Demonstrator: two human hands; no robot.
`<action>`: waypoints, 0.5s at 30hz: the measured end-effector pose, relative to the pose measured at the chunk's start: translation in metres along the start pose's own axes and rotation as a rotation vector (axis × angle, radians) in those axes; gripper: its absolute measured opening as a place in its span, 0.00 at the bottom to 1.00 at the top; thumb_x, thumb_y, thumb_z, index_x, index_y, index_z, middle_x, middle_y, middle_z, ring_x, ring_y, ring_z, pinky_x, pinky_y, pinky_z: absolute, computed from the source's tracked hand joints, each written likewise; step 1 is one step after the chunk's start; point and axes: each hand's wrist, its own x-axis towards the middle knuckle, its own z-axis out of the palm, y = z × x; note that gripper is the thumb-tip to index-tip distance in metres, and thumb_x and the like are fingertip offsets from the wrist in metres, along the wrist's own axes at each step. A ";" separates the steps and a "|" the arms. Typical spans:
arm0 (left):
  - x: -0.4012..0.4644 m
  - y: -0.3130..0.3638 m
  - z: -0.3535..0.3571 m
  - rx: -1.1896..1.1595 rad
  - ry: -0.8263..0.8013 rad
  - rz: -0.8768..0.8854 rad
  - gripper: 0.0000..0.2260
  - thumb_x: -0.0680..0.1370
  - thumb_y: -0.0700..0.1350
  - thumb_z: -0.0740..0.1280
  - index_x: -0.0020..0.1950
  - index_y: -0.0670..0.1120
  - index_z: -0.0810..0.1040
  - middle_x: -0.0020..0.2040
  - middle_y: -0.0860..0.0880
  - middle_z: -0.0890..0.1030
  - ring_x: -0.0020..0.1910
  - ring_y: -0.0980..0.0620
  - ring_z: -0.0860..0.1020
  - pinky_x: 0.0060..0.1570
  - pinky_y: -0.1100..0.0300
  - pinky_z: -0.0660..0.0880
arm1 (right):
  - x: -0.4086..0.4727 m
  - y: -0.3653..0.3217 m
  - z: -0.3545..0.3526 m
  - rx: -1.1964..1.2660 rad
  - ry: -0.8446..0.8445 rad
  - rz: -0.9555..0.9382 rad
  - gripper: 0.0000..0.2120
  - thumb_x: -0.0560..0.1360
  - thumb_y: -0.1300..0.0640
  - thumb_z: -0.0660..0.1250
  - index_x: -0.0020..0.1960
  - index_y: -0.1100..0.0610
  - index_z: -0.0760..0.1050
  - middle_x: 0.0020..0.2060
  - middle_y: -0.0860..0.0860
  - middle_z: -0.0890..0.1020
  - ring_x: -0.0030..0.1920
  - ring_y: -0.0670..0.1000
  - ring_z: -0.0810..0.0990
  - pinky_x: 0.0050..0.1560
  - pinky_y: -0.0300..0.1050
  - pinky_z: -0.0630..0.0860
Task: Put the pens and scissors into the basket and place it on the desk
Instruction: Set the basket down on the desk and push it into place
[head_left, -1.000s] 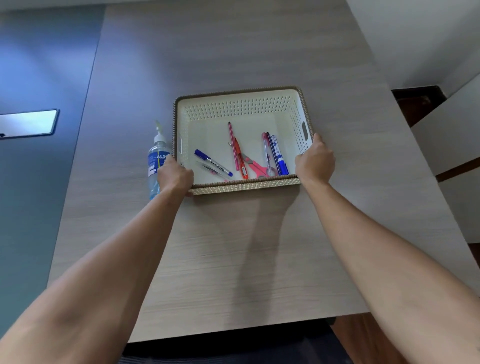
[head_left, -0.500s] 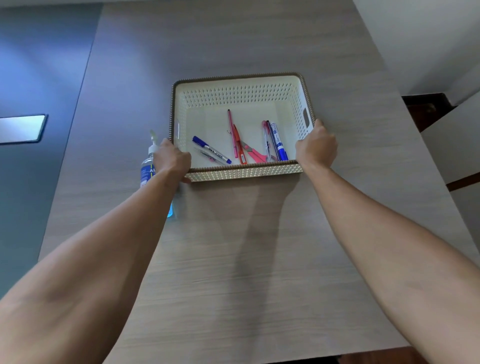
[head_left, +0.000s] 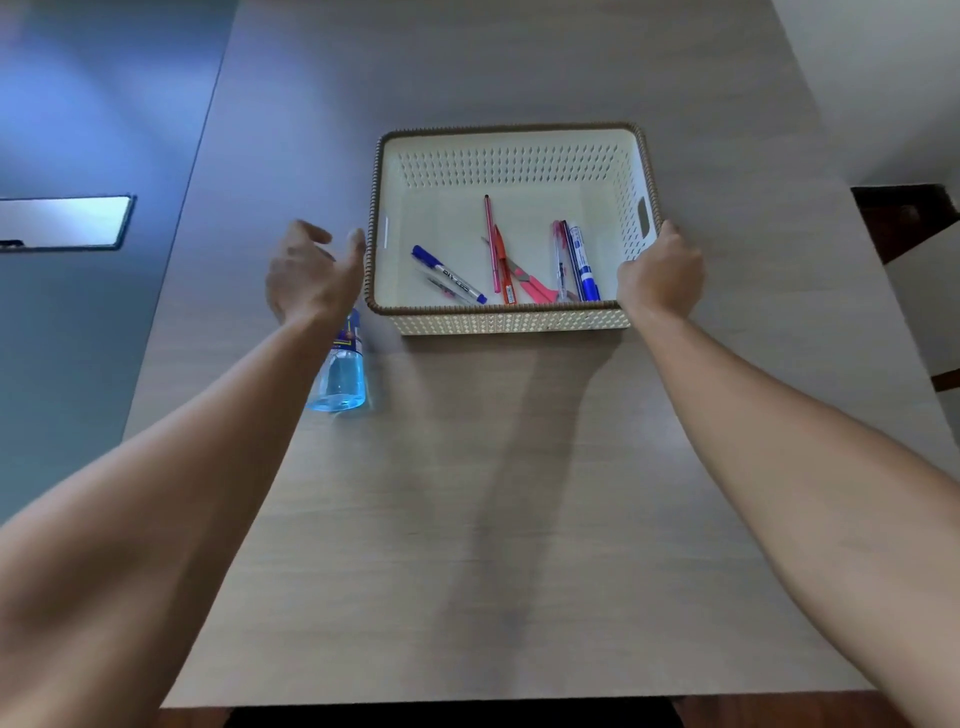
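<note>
Between my two hands sat the cream basket with its brown beaded rim, resting flat on the pale wood-grain table. My right hand held the basket's near right corner, just below the slot handle — its grip was curled around the rim and side wall, fingers on the outside. My left hand was off the basket, hanging just beside the left wall with its grip spread, fingers apart and slightly blurred; whether a fingertip brushed the rim I could not tell.

Inside the basket, all of it lay toward the near wall, closer to my right grip than to the far side. A blue-capped marker lay slanted nearest my left grip, with a thinner clear pen just beside it. At the middle a pink pen pointed away from me, an orange pen lying along it. The pink-handled scissors lay tilted just to the right of those, blades pointing back toward the middle. Nearest my right grip, a pink-topped clear pen, a dark pen and a blue-and-white marker lay side by side, touching or nearly so.

Under my left wrist — outside the basket, near its left near corner — stood a clear bottle of blue liquid, its top hidden by my hand.
</note>
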 end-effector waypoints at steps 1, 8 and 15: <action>0.000 -0.009 -0.001 0.027 0.022 0.004 0.25 0.74 0.62 0.63 0.61 0.45 0.75 0.58 0.44 0.81 0.62 0.43 0.76 0.59 0.51 0.72 | -0.001 0.000 -0.001 -0.003 -0.002 -0.001 0.13 0.72 0.66 0.66 0.56 0.61 0.74 0.54 0.60 0.82 0.55 0.62 0.81 0.49 0.54 0.78; -0.007 -0.041 -0.001 0.011 -0.487 -0.432 0.32 0.64 0.60 0.79 0.56 0.39 0.76 0.51 0.40 0.81 0.50 0.39 0.82 0.50 0.44 0.80 | -0.002 -0.001 -0.002 -0.015 0.011 -0.006 0.12 0.73 0.66 0.66 0.56 0.61 0.75 0.53 0.60 0.82 0.53 0.62 0.82 0.48 0.54 0.79; 0.025 -0.020 -0.002 -0.280 -0.310 -0.429 0.17 0.66 0.52 0.80 0.47 0.44 0.81 0.40 0.47 0.86 0.32 0.52 0.82 0.36 0.51 0.83 | 0.000 0.000 0.002 -0.027 0.019 -0.012 0.12 0.73 0.67 0.66 0.57 0.62 0.75 0.53 0.60 0.82 0.53 0.62 0.82 0.48 0.52 0.79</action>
